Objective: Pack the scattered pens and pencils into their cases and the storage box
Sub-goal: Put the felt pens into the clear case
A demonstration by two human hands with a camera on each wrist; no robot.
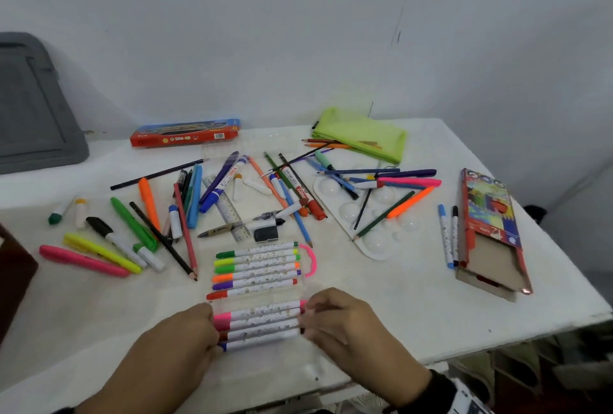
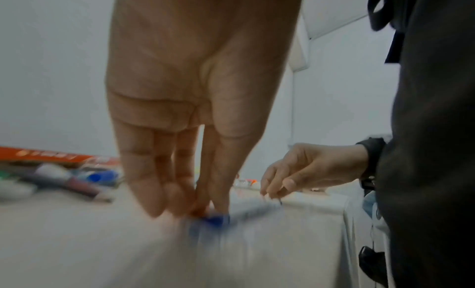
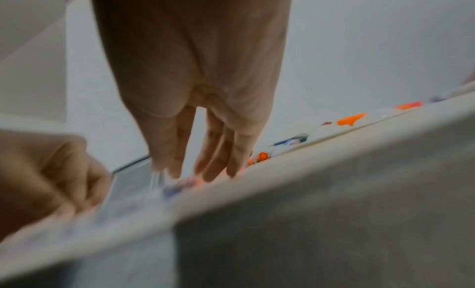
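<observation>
Marker case (image 1: 258, 294) between both hands

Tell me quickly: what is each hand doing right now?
Left hand: fingertips pinch the marker set at its cap end.
Right hand: fingertips pinch the set's other end.

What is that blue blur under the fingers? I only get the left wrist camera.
Observer: A blue marker cap, nearest of four markers lying in a clear case; the left hand pinches their cap ends.
Visitor: And the other hand?
Observer: The right hand grips the opposite ends of the same markers.
Visitor: Much left to pack?
Observer: Plenty. Loose pens and pencils lie across the table, and a green pouch sits at the back.
</observation>
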